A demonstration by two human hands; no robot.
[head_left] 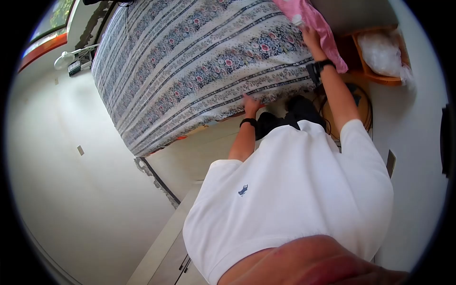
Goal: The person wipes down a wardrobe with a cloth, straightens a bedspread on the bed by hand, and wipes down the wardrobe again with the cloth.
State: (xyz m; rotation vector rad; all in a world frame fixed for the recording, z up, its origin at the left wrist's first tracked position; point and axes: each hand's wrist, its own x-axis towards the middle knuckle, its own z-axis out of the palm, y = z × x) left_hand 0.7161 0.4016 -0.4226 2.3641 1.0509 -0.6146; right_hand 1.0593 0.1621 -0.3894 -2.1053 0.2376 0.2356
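My left hand (252, 103) lies at the near edge of a bed, touching the floral striped bedsheet (199, 76). Its visible fingers are apart. Further along the bed, my right hand (309, 38) is closed at the border of a pink cloth (327, 35), with its fingertips partly hidden. Just beyond those fingertips is a small white patch (297, 20), too unclear to name. Both wrists carry dark bands.
On the right, an orange-brown wooden shelf (389, 81) holds a clear plastic bag (380, 53). A round brown object (361, 107) sits below it. White wall (52, 142) borders the bed's left side, where a white fan-like item (64, 60) stands near a window.
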